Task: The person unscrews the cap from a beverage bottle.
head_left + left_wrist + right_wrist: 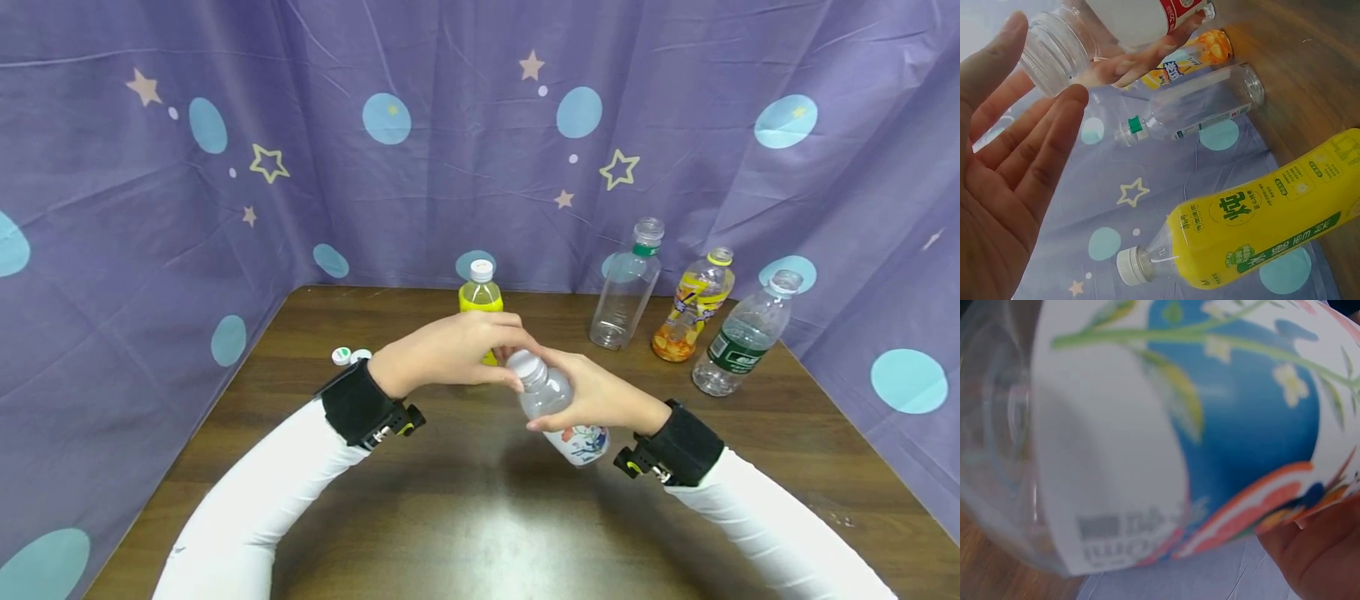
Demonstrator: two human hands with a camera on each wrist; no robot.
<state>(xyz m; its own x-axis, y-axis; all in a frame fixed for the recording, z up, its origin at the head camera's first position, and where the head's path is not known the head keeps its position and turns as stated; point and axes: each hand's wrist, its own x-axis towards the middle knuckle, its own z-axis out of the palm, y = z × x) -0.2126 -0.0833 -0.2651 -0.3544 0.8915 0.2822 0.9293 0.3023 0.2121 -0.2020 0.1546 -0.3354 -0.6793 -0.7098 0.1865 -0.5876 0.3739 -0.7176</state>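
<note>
Here, right hand [592, 398] clamped round a tilted clear bottle [558, 412], left hand [450, 350] at its white cap [522, 364], fingers straight, yellow bottle [481, 302] just beyond, 3 bottles far right.

- small bottle [558, 408]: middle hidden under right hand [592, 398]; right wrist view shows only blurred label and base, cut by every edge
- its cap [525, 367]: partly covered by left hand [450, 350] fingertips, contact unclear
- yellow bottle [481, 304]: lower part hidden behind left hand
- two caps [349, 356] near table's left edge: too small to tell apart
- label print on far bottles: unreadable
</note>
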